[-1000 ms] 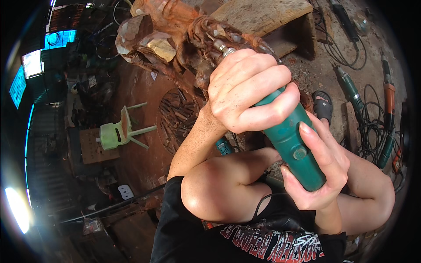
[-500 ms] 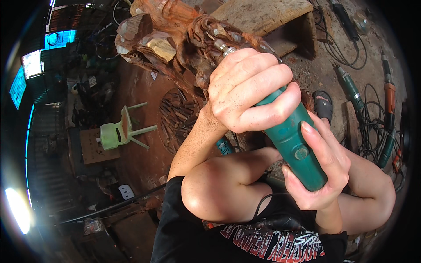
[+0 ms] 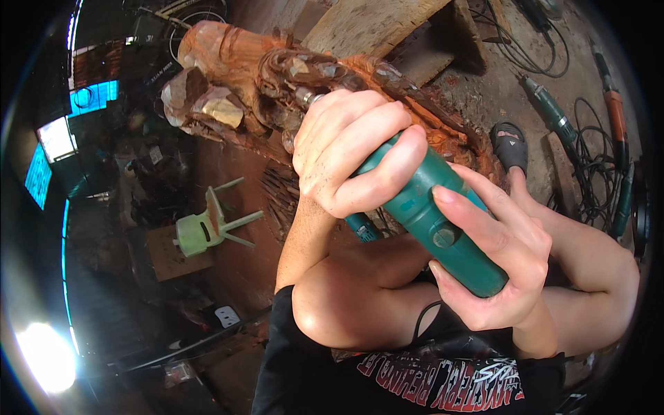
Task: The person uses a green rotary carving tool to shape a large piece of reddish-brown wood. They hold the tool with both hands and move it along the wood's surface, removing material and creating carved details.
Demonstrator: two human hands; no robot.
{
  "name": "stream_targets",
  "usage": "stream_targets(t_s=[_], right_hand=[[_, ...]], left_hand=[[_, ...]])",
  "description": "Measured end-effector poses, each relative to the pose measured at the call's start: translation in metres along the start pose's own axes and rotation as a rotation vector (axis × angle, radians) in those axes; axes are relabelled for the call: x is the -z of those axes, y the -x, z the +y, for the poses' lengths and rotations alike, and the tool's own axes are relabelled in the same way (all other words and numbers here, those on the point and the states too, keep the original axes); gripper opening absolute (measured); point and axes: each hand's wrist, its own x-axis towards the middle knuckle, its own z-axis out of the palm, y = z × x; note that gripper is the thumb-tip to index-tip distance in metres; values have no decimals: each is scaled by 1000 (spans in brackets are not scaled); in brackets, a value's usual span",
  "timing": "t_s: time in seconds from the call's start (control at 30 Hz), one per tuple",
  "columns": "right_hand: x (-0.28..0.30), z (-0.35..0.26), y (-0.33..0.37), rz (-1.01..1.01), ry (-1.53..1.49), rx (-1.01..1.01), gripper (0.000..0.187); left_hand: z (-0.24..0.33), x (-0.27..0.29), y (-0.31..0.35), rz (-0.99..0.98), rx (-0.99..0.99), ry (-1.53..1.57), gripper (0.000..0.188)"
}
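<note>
Green tool | front in left grip | rear in right grip

L hand curled fwd, R hand cupped behind.

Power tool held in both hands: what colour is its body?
Dark green with a slight bluish tint; the power tool shows best in the head view.

Beyond the left hand, carved wood bars the far way, a plank behind it. I see a gap between left forearm and green chair where a hand could pass. Rightward, a sandalled foot and tangled cords obstruct; bent legs block the near side.
</note>
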Motion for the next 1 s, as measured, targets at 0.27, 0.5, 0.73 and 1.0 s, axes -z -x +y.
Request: stream_targets(t_s=[0.27,0.5,0.73,1.0], right_hand=[[-5,3,5,48,1,13,78],[-8,8,3,30,54,50,81],[-6,14,-1,34,61,79,83],[-1,16,-7,21,35,92,83]], left_hand=[[1,1,-3,-24,17,3,34],[0,0,-3,8,8,-5,34],[-1,-3,-9,17,12,3,32],[-1,2,-9,-32,34,-7,33]])
